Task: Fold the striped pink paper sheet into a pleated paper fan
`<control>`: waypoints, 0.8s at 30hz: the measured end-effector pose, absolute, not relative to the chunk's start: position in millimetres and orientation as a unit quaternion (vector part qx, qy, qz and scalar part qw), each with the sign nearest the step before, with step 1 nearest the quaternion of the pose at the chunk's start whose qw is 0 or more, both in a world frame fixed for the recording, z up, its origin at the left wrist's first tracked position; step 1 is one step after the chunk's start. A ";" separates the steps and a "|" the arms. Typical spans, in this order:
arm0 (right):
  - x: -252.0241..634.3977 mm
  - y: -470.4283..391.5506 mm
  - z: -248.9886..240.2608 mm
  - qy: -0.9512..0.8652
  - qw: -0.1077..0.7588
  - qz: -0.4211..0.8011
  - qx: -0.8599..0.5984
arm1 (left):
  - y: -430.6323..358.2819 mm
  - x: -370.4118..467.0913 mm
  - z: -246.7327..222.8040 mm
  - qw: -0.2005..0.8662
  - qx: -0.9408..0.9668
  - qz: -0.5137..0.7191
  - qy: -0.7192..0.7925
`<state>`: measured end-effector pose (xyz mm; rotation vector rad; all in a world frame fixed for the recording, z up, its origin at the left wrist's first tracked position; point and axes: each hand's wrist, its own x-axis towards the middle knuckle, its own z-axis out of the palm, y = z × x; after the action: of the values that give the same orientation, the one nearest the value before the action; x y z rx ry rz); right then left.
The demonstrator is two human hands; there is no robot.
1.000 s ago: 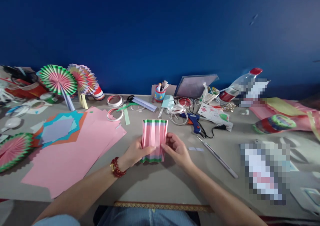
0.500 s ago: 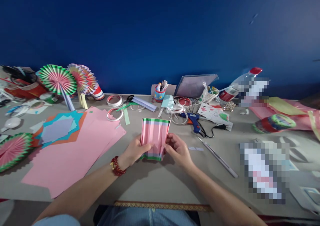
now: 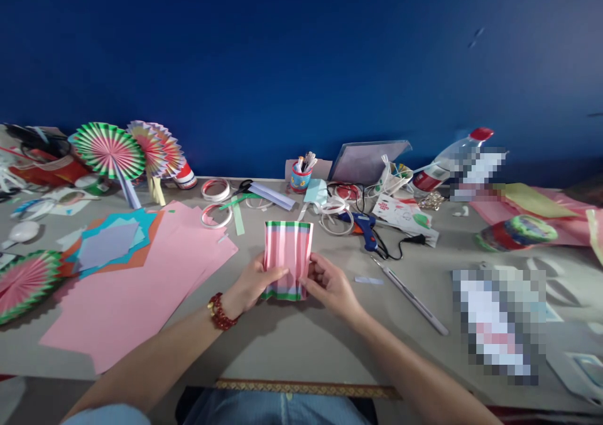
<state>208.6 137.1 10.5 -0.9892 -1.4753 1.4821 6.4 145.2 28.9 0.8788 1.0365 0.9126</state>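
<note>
Between my hands is a pleated piece of paper, pink with green and lilac bands along its top and bottom edges. My left hand grips its left side, thumb across the front and the other fingers behind it. At the right side, my right hand pinches the lower edge between thumb and curled fingers. A red bead bracelet circles my left wrist. Pink paper sheets lie to the left of my hands. To the right are a small pale strip and a craft knife.
Paper fans stand at the back left. Tape rolls, scissors, a pen cup and a blue glue gun with its cord lie along the back. A plastic bottle leans at the back right.
The pleated paper and my right hand have shifted slightly left. The paper's right side has drawn in a little, and its folds look more upright. My left hand stays nearly in place.
</note>
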 end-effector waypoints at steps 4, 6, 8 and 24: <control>208.9 136.5 10.7 -0.576 0.406 0.589 -0.394 | 144.0 5.0 29.8 0.645 0.440 0.406 0.475; 209.0 136.8 12.4 -0.572 0.414 0.582 -0.404 | 143.5 3.4 28.8 0.606 0.489 0.397 0.485; 209.2 137.7 15.0 -0.565 0.429 0.565 -0.422 | 142.8 2.1 27.2 0.566 0.541 0.384 0.489; 212.0 139.5 20.3 -0.531 0.443 0.566 -0.450 | 140.7 3.6 23.2 0.530 0.581 0.377 0.489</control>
<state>212.0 139.5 20.3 -1.1152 -1.3164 1.4026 3.6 140.7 23.2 1.3875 1.1668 0.8995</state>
